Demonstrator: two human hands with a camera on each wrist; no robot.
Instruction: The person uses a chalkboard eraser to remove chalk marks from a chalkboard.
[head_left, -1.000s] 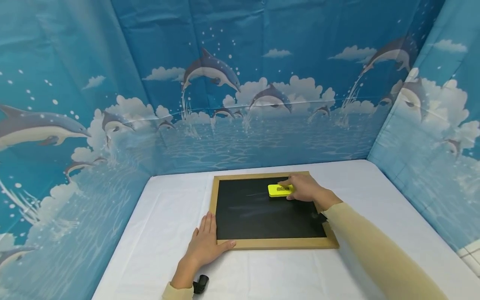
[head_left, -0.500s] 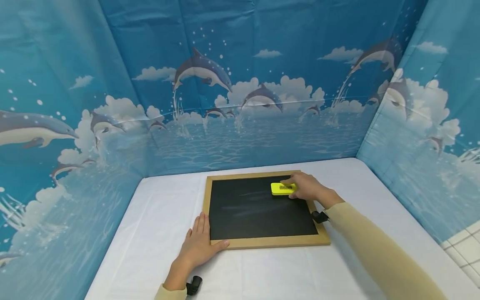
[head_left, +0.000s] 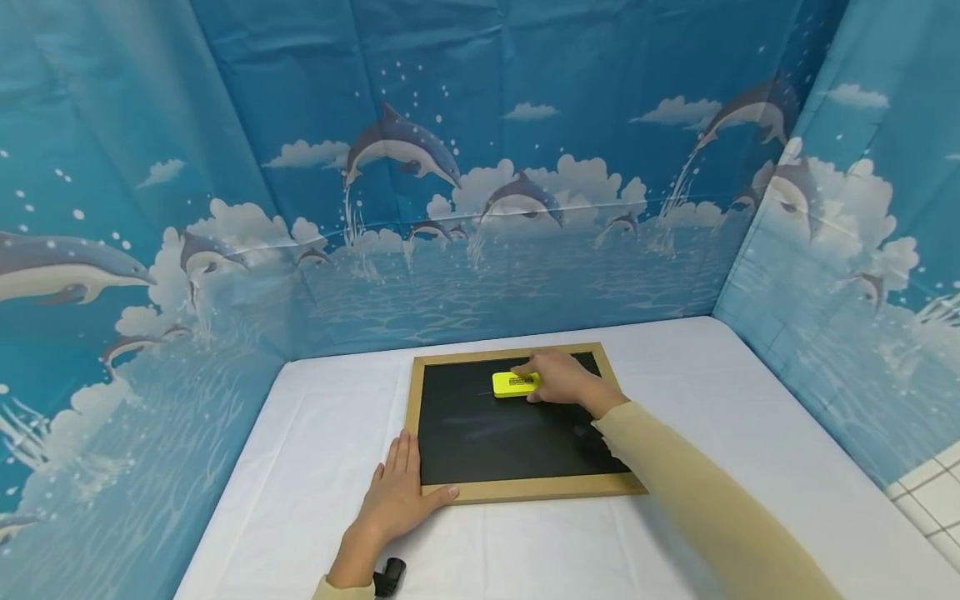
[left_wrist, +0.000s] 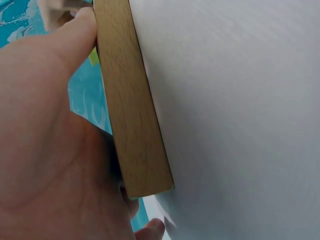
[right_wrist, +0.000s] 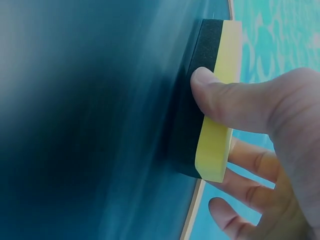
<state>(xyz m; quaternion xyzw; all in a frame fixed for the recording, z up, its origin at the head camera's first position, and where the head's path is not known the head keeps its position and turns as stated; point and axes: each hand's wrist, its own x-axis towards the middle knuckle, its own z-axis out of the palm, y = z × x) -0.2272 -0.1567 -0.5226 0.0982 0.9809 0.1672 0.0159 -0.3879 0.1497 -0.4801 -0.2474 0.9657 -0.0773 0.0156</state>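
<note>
A wood-framed blackboard (head_left: 517, 437) lies on a white-covered table, with faint chalk smears on its dark surface. My right hand (head_left: 561, 379) grips a yellow board eraser (head_left: 512, 385) on the upper part of the board. In the right wrist view the thumb lies along the side of the eraser (right_wrist: 216, 145), its dark felt side against the board. My left hand (head_left: 397, 492) rests at the board's lower left corner, fingers along the left edge and thumb on the bottom rail. The left wrist view shows that thumb against the wooden frame (left_wrist: 131, 110).
White cloth covers the table (head_left: 315, 433) around the board. Behind and at both sides hangs a blue dolphin-print curtain (head_left: 487, 283). A black wrist camera mount (head_left: 390, 577) sits at my left wrist. White tiles (head_left: 933, 500) show at the far right.
My right hand has slid the eraser left across the upper board, after a slight shift to the right. My left hand stays at the corner. The head view has turned slightly.
</note>
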